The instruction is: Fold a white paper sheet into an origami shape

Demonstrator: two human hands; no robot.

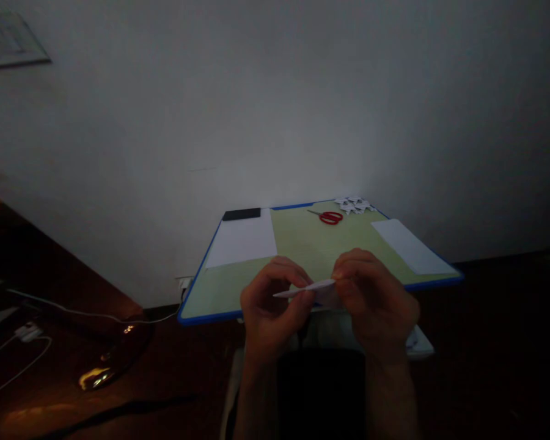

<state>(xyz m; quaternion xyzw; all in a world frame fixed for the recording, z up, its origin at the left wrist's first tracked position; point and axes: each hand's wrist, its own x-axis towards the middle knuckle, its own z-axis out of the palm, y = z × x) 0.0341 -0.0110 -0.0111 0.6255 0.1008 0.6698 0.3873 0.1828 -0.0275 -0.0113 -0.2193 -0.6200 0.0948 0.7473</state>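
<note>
A small piece of folded white paper point(321, 285) is held up between my two hands, above the near edge of the table. My left hand point(277, 305) pinches it between thumb and fingers, with a pointed end sticking out to the left. The fingertips of my right hand point(369, 293) are closed on its right side. Part of the paper is hidden behind the fingers, so its full shape cannot be made out. Beyond my hands, red-handled scissors point(330, 217) lie on the table with their blades towards the left.
The light green table point(302, 229) has a blue rim and stands against the wall. White sheets point(245, 241) lie at its left under a dark flat object point(241, 214). More white paper point(410, 247) lies right. Several folded paper shapes point(355, 205) sit at the back right corner.
</note>
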